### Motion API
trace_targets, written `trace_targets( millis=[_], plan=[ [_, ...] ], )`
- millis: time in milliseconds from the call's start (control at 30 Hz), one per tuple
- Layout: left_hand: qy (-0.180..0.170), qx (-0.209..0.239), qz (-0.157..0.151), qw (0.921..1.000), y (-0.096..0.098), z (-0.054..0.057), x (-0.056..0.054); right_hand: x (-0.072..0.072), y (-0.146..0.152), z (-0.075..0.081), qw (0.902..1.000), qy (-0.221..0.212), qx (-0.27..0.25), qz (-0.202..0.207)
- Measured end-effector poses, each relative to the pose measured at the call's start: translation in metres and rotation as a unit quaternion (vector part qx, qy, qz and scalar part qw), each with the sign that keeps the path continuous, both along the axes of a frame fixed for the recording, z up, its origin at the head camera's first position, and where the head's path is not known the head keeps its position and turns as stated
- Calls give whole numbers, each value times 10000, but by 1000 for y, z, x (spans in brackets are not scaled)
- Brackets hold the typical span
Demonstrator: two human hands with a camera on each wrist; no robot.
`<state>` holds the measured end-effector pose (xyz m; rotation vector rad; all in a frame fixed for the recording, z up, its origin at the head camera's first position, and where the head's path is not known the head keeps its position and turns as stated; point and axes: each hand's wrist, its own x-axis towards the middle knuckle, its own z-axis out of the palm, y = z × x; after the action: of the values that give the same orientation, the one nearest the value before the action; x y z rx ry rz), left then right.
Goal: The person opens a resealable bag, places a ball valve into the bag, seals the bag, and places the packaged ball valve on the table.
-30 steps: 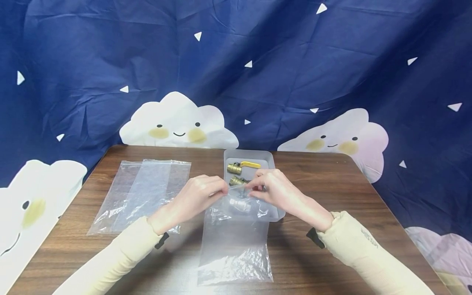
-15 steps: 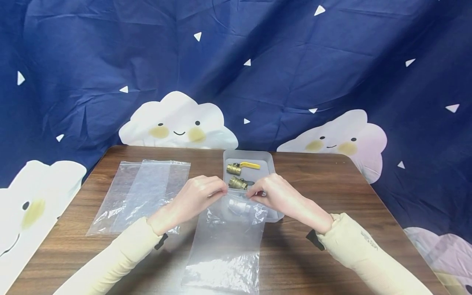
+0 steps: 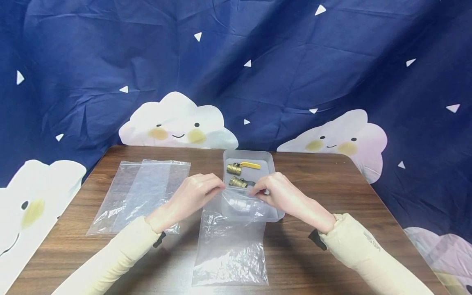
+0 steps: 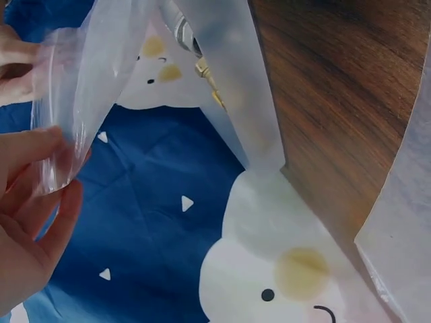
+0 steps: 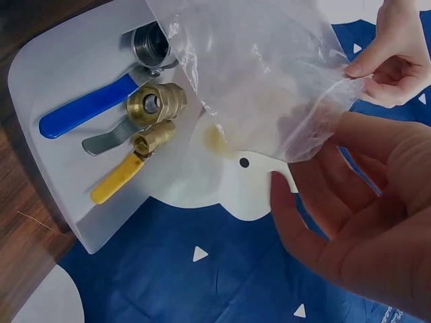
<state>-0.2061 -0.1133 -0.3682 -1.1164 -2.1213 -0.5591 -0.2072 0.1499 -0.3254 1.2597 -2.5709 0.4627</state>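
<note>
A clear zip bag (image 3: pixel 232 250) hangs between both hands, its mouth over the near part of a translucent tray (image 3: pixel 272 162) and its lower end towards the table's front. My left hand (image 3: pixel 197 192) pinches the left corner of the mouth; in the left wrist view, the thumb and fingers (image 4: pixel 40 145) press the plastic. At the right corner, my right hand (image 3: pixel 278 190) pinches the zip edge. Inside the tray lie a yellow-handled brass ball valve (image 5: pixel 153 136), a brass valve with a grey lever (image 5: pixel 158 104) and a silver valve with a blue handle (image 5: pixel 87 106). Film partly covers the silver one.
Two more clear zip bags (image 3: pixel 147 196) lie flat, overlapping, on the left of the wooden table (image 3: pixel 317 176). Behind the table hangs a blue curtain (image 3: pixel 280 61) printed with clouds.
My right hand has moved slightly right and the left slightly left along the bag's mouth. The bag's lower end swung left, then part way back. The valves have stayed put.
</note>
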Motion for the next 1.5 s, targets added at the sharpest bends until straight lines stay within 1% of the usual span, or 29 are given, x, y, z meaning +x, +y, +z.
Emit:
trace_targets(
  millis=[167, 367, 567, 700, 833, 933, 1000, 1133, 1267, 1433, 1500],
  plan=[
    [111, -99, -30, 9999, -1, 0, 0, 2, 0, -1, 9997, -167, -30, -196],
    [201, -150, -73, 9997, -2, -3, 0, 3, 1, -1, 9983, -415, -210, -345],
    [177, 37, 82, 9998, -4, -5, -3, 2, 0, 0, 9977, -383, -346, -436],
    [258, 37, 16, 9997, -5, -5, -4, 2, -1, -1, 9962, -372, -506, -610],
    [397, -61, -101, 9991, -6, -4, -2, 1, 0, -1, 9941, -241, -591, -873],
    [424, -94, -156, 9989, -6, -5, -2, 0, 1, -2, 9944, -147, -568, -878],
    [383, -55, -140, 9992, -6, -5, -2, 1, 2, -2, 9952, -194, -559, -785],
    [169, 83, 25, 9998, -7, -3, -3, 2, 1, -1, 9957, -379, -560, -639],
    [27, 48, 83, 10000, -8, -1, -2, 3, 1, 0, 9951, -474, -521, -687],
    [147, -139, -78, 9998, -9, -3, -1, 3, 2, -2, 9946, -494, -422, -812],
    [165, -145, -125, 9997, -9, -4, -1, 3, 3, -2, 9947, -491, -369, -825]
  ],
)
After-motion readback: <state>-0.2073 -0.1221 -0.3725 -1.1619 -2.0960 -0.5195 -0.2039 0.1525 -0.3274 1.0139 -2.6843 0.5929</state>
